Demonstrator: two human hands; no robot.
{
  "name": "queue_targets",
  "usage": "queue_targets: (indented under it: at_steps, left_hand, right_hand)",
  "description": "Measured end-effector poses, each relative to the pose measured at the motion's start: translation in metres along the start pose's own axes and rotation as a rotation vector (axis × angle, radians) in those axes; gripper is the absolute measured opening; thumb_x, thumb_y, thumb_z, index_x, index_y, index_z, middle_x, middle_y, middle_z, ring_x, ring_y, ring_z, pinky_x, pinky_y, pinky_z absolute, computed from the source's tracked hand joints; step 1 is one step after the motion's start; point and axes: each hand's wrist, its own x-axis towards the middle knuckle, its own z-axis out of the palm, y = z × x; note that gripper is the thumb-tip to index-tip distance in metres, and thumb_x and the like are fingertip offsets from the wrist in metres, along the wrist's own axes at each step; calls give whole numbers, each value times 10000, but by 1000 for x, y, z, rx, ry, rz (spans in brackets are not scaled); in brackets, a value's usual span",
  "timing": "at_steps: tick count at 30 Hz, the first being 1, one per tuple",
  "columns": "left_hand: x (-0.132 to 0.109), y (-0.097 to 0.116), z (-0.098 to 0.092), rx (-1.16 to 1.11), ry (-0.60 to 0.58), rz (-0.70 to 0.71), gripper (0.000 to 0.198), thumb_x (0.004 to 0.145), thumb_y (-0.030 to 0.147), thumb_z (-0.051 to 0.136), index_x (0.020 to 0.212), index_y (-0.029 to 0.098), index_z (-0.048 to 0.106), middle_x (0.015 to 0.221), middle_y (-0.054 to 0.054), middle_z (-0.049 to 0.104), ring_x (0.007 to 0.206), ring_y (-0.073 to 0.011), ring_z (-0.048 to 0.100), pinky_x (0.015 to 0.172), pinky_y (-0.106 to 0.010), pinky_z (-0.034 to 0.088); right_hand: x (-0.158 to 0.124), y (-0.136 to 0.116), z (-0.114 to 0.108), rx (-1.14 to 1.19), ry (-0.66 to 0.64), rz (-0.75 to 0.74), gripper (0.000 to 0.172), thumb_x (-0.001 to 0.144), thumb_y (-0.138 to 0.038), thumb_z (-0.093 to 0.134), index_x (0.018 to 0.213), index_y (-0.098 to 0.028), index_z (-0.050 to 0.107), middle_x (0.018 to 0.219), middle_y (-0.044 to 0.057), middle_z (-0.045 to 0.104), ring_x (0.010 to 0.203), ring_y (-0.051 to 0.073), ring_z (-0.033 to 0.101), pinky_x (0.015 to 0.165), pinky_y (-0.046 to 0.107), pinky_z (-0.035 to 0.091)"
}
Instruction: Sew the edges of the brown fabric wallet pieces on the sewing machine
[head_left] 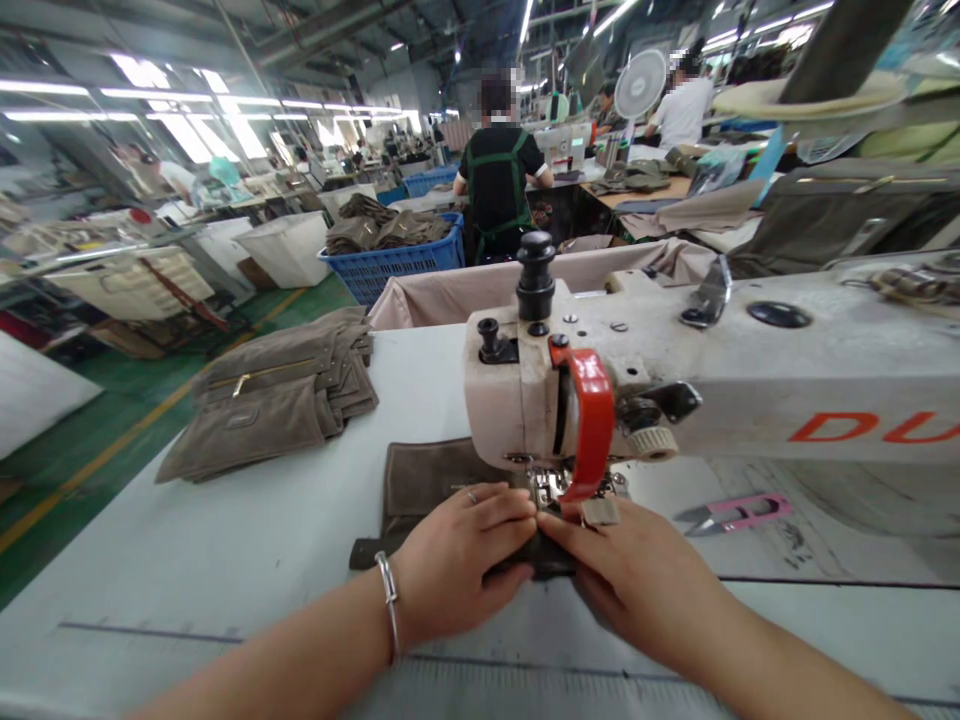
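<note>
A dark brown-grey fabric piece [427,480] lies under the head of a white sewing machine [502,400] with a red guard [591,410]. My left hand [469,560], a bracelet at its wrist, rests on the fabric left of the presser foot, its fingers close together and pressing down. On the right side of the foot, my right hand [637,560] touches the same fabric with its fingers together, partly hidden by one another. Both hands' fingertips nearly meet just in front of the needle area. The fabric beneath my palms is mostly hidden.
Pink-handled snips [739,513] lie on the machine bed at right. Stacked fabric pieces with zippers [277,390] sit on the table's left. Beyond are a pinkish cloth-lined trough [442,297], a blue crate [397,265] of fabric, and a person in a green apron [499,170].
</note>
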Motion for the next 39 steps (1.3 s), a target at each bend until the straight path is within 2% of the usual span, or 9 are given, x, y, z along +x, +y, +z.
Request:
queue_targets:
  at_steps: [5, 9, 13, 16, 22, 26, 29, 34, 39]
  left_hand:
    - [8, -14, -1, 10, -25, 23, 318, 848, 244, 599, 1156, 166, 604, 1166, -66, 641, 1126, -206, 571, 1022, -358, 443]
    - [6, -24, -3, 29, -47, 53, 301, 893, 277, 579, 1179, 186, 597, 1182, -48, 645, 1142, -204, 560, 1023, -352, 434]
    - [-2, -31, -5, 87, 50, 86, 248, 925, 274, 552, 1149, 188, 612, 1126, -48, 672, 1077, -196, 595, 980, -368, 468]
    - [-6, -29, -4, 75, 140, 93, 216, 936, 233, 529, 1128, 192, 619, 1050, -48, 696, 994, -177, 630, 912, -351, 511]
    - [-1, -14, 6, -9, 193, 14, 166, 869, 214, 630, 1033, 185, 644, 1025, -35, 706, 925, -183, 641, 881, -342, 509]
    - [1, -9, 9, -58, 203, -69, 76, 886, 210, 614, 948, 185, 651, 974, -23, 707, 892, -180, 634, 868, -328, 503]
    - [2, -8, 9, -107, 213, -143, 70, 908, 221, 586, 933, 196, 646, 959, -15, 701, 897, -174, 630, 855, -314, 501]
    - [1, -5, 9, -83, 240, -118, 93, 883, 209, 618, 972, 193, 645, 989, -18, 695, 911, -170, 624, 874, -311, 494]
    - [0, -1, 10, -6, 212, -40, 138, 892, 161, 579, 1013, 177, 642, 1006, -22, 703, 902, -179, 639, 881, -338, 503]
  right_hand:
    - [3, 0, 2, -17, -20, 48, 441, 820, -95, 451, 1241, -187, 546, 1032, 91, 621, 948, 264, 575, 824, 439, 504]
    - [3, -2, 1, 19, 38, 50, 444, 814, -84, 441, 1237, -182, 535, 1081, 99, 597, 974, 248, 560, 829, 405, 499]
    - [4, 1, -3, -6, 184, 109, 213, 864, -142, 450, 1023, -143, 591, 1008, 115, 574, 943, 257, 536, 815, 410, 478]
    - [5, 6, -4, -111, 216, 140, 112, 882, -174, 480, 885, -163, 591, 903, 88, 575, 885, 261, 524, 791, 421, 458]
    - [2, 9, -4, -191, 206, 174, 257, 900, -285, 512, 664, -188, 546, 701, 57, 541, 758, 251, 499, 710, 409, 432]
    - [0, 2, -5, 67, 156, 69, 99, 875, -185, 517, 834, -193, 607, 896, 53, 592, 880, 227, 510, 796, 383, 423]
    - [2, 2, -5, 168, 145, 57, 147, 818, -111, 543, 918, -194, 611, 994, 50, 596, 942, 213, 512, 836, 366, 419]
    - [10, 7, 1, 103, 222, -58, 105, 851, -123, 560, 853, -208, 623, 865, 12, 635, 798, 181, 536, 720, 317, 427]
    - [13, 6, -3, -6, 170, -125, 129, 857, -93, 527, 811, -179, 612, 820, 30, 634, 803, 195, 555, 734, 339, 442]
